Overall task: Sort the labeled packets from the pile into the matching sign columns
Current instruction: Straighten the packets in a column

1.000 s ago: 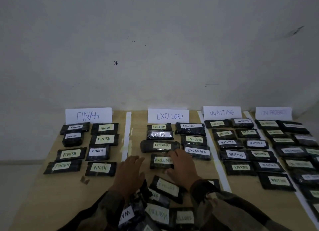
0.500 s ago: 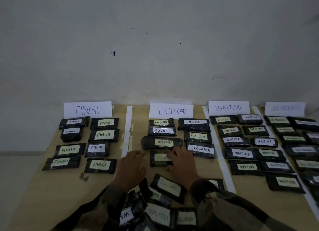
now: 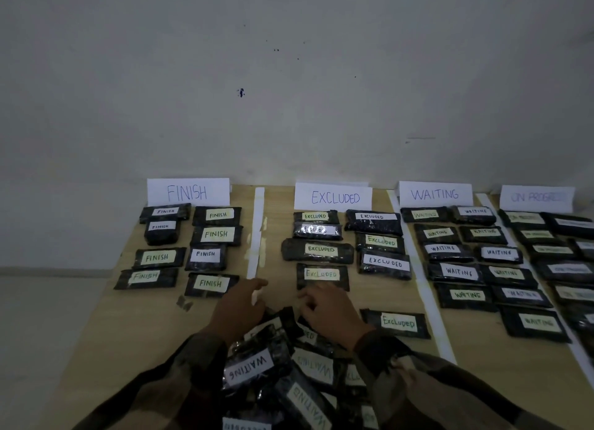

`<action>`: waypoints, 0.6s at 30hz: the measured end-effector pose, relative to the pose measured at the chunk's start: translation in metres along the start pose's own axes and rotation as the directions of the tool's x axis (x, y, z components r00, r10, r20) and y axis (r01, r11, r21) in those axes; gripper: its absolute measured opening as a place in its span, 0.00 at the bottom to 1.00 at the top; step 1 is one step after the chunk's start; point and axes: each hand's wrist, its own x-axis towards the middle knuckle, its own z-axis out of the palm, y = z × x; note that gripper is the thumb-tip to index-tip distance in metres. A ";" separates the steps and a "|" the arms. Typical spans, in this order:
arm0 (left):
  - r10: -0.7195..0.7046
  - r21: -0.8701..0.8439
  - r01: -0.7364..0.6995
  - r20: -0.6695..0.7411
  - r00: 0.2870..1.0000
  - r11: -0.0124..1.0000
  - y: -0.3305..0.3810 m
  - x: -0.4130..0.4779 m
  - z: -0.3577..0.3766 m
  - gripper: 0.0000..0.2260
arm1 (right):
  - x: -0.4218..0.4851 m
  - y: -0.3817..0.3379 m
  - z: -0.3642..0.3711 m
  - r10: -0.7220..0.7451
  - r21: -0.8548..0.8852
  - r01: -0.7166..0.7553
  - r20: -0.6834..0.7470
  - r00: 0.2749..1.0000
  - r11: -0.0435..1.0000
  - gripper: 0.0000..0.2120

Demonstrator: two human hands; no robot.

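Note:
Four paper signs stand at the back of the table: FINISH (image 3: 188, 192), EXCLUDED (image 3: 333, 197), WAITING (image 3: 435, 194) and ON PROGRESS (image 3: 536, 198). Dark labeled packets lie in rows under each. The pile (image 3: 266, 365) of unsorted packets lies near me, between my sleeves. My left hand (image 3: 238, 307) rests flat at the pile's far edge, fingers straight. My right hand (image 3: 328, 310) sits just below the nearest EXCLUDED packet (image 3: 322, 274), fingers loosely curled, holding nothing. Another EXCLUDED packet (image 3: 397, 323) lies alone to its right.
White tape strips (image 3: 257, 233) divide the wooden table (image 3: 96, 333) into columns. The table's left edge runs diagonally, with floor beyond it. A grey wall rises right behind the signs. Small tape scraps (image 3: 184, 302) lie near the lowest FINISH packets.
My right hand has drawn back off the nearest EXCLUDED packet, leaving it in its column. Both hands sit closer to the pile. An EXCLUDED packet to the right is now uncovered.

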 end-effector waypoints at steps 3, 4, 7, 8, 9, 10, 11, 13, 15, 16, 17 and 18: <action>-0.058 -0.070 0.057 -0.009 0.998 0.996 -0.010 -0.010 -0.006 0.13 | -0.003 -0.019 0.006 0.047 -0.026 -0.044 0.107 0.993 0.999 0.15; -0.075 -0.081 0.074 -0.007 0.997 0.994 -0.012 -0.013 -0.007 0.13 | -0.004 -0.024 0.007 0.065 -0.041 -0.061 0.115 0.991 0.997 0.14; -0.108 -0.101 0.107 0.004 0.994 0.989 -0.020 -0.023 -0.011 0.13 | -0.007 -0.033 0.009 0.163 0.064 -0.169 0.099 0.982 0.983 0.12; -0.107 -0.104 0.108 0.012 0.994 0.989 -0.022 -0.026 -0.012 0.14 | -0.009 -0.035 0.009 0.208 0.165 -0.222 0.093 0.974 0.961 0.12; -0.101 -0.103 0.103 0.023 0.995 0.989 -0.024 -0.028 -0.012 0.15 | -0.010 -0.037 0.008 0.251 0.272 -0.267 0.095 0.963 0.924 0.13; -0.092 -0.099 0.095 0.036 0.995 0.991 -0.026 -0.030 -0.013 0.15 | -0.012 -0.038 0.007 0.276 0.364 -0.292 0.096 0.956 0.885 0.13; -0.080 -0.092 0.084 0.046 0.996 0.992 -0.028 -0.031 -0.013 0.16 | -0.015 -0.039 0.006 0.287 0.428 -0.300 0.096 0.953 0.853 0.12; -0.063 -0.086 0.067 0.044 0.997 0.994 -0.029 -0.034 -0.014 0.14 | -0.021 -0.039 0.005 0.291 0.488 -0.300 0.095 0.952 0.820 0.12; -0.050 -0.101 0.052 0.016 0.999 0.994 -0.030 -0.036 -0.014 0.11 | -0.025 -0.039 0.007 0.304 0.522 -0.299 0.080 0.949 0.799 0.12; -0.045 -0.118 0.045 -0.001 0.999 0.992 -0.030 -0.037 -0.015 0.09 | -0.027 -0.039 0.007 0.316 0.542 -0.299 0.064 0.947 0.785 0.10; -0.042 -0.137 0.039 -0.017 0.999 0.990 -0.029 -0.038 -0.016 0.08 | -0.028 -0.040 0.008 0.326 0.556 -0.296 0.048 0.944 0.777 0.09; -0.037 -0.156 0.031 -0.033 0.999 0.987 -0.028 -0.039 -0.017 0.08 | -0.030 -0.041 0.008 0.325 0.565 -0.284 0.031 0.945 0.774 0.08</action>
